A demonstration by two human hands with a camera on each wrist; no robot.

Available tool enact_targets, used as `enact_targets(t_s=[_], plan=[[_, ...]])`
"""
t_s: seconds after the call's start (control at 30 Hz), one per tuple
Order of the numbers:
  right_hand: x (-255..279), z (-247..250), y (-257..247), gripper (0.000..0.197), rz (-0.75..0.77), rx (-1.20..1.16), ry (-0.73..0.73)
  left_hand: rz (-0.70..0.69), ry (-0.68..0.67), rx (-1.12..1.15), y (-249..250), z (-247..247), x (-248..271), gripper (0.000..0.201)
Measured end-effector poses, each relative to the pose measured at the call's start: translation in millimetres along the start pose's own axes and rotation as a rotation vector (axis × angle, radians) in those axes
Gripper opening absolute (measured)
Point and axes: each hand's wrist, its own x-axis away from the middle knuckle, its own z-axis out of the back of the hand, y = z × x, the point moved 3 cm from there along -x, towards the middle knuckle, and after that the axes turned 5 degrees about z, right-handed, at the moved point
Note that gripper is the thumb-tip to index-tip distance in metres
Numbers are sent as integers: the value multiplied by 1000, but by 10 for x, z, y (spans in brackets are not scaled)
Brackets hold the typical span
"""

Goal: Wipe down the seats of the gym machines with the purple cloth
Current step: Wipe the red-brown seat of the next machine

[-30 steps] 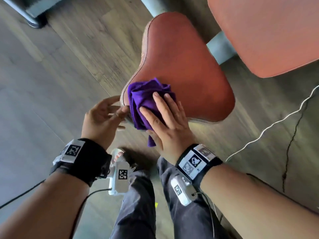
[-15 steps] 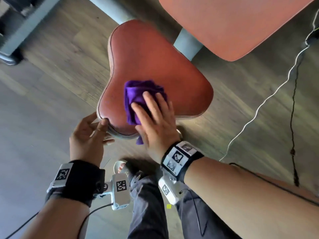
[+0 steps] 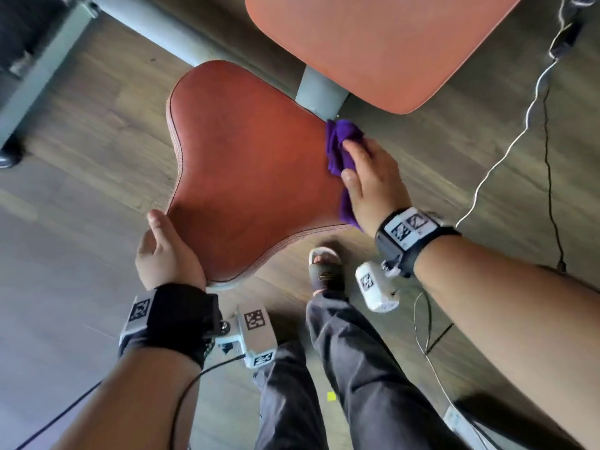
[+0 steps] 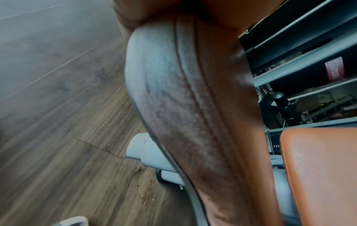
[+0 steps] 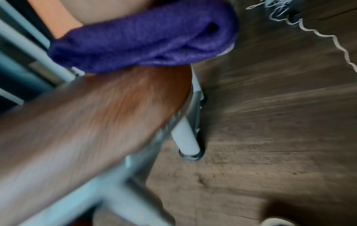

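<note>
The reddish-brown triangular seat (image 3: 246, 164) fills the middle of the head view. My right hand (image 3: 373, 180) holds the bunched purple cloth (image 3: 341, 141) against the seat's right edge, close to the grey post. Thumb and fingers curl over the cloth. In the right wrist view the cloth (image 5: 146, 42) bulges under the palm above the seat (image 5: 96, 114). My left hand (image 3: 162, 251) grips the seat's front-left corner, thumb on top and fingers hidden underneath. The left wrist view shows the seat's stitched side (image 4: 193, 107) close up.
An orange back pad (image 3: 373, 43) hangs over the far right, on a grey post (image 3: 319, 92). A white cable (image 3: 519, 131) and a black cable (image 3: 548, 157) trail on the wood floor at right. My sandalled foot (image 3: 324, 271) stands just before the seat. A grey machine frame (image 3: 39, 76) lies far left.
My right hand has swept the cloth from the seat's near middle to its right edge by the post. The left hand has closed onto the front-left corner.
</note>
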Motion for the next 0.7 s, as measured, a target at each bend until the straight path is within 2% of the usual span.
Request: enact_targets(t_s=[0.1, 0.13, 0.23, 0.33, 0.4, 0.5, 0.7], plan=[[-263, 51, 174, 51, -236, -105, -39, 40, 77, -49, 57, -34, 63, 59], [-234, 51, 130, 50, -231, -69, -25, 39, 90, -57, 49, -40, 63, 58], [146, 3, -305, 58, -8, 155, 16, 30, 116, -70, 27, -48, 79, 59], [584, -223, -812, 61, 270, 200, -128, 25, 150, -67, -1, -49, 74, 59], [597, -265, -974, 64, 409, 211, -196, 11, 163, -77, 1, -50, 68, 59], [216, -213, -927, 63, 438, 187, -248, 7, 166, -94, 23, -47, 78, 54], [-1032, -132, -774, 62, 249, 184, -277, 35, 165, -103, -3, -46, 60, 52]])
